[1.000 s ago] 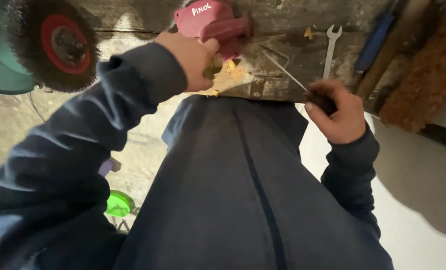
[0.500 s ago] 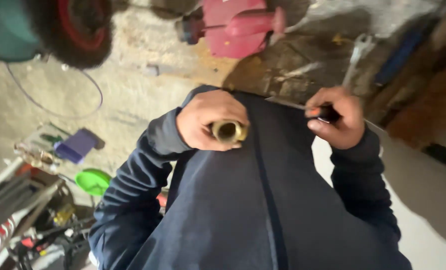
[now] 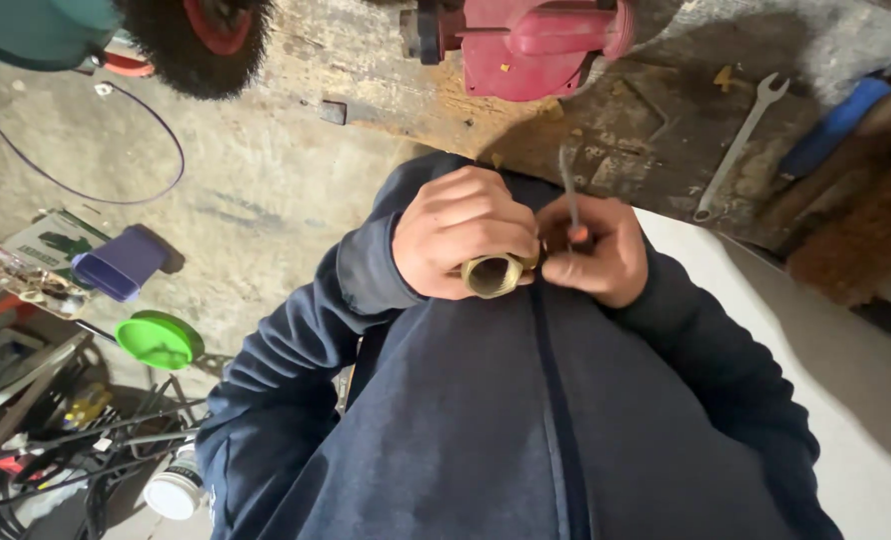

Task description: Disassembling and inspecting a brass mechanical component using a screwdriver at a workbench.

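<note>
My left hand [image 3: 461,240] grips a short brass threaded pipe fitting [image 3: 494,274], its open end facing the camera, held close against my dark blue jacket. My right hand [image 3: 596,250] is closed around a thin metal tool with an orange grip [image 3: 572,205], its shaft pointing up toward the bench. The two hands touch each other at the fitting. What the tool's lower end does at the fitting is hidden by my fingers.
A worn workbench [image 3: 666,130] ahead carries a red pump body [image 3: 541,45], an open-end wrench [image 3: 741,145] and a blue-handled tool [image 3: 836,120]. A wire brush wheel [image 3: 201,40] hangs top left. On the floor at left: a purple container [image 3: 121,262], a green lid [image 3: 158,340], cables.
My left hand drew back from the bench with the brass fitting to my chest. My right hand moved left with the thin tool until both hands met at the fitting.
</note>
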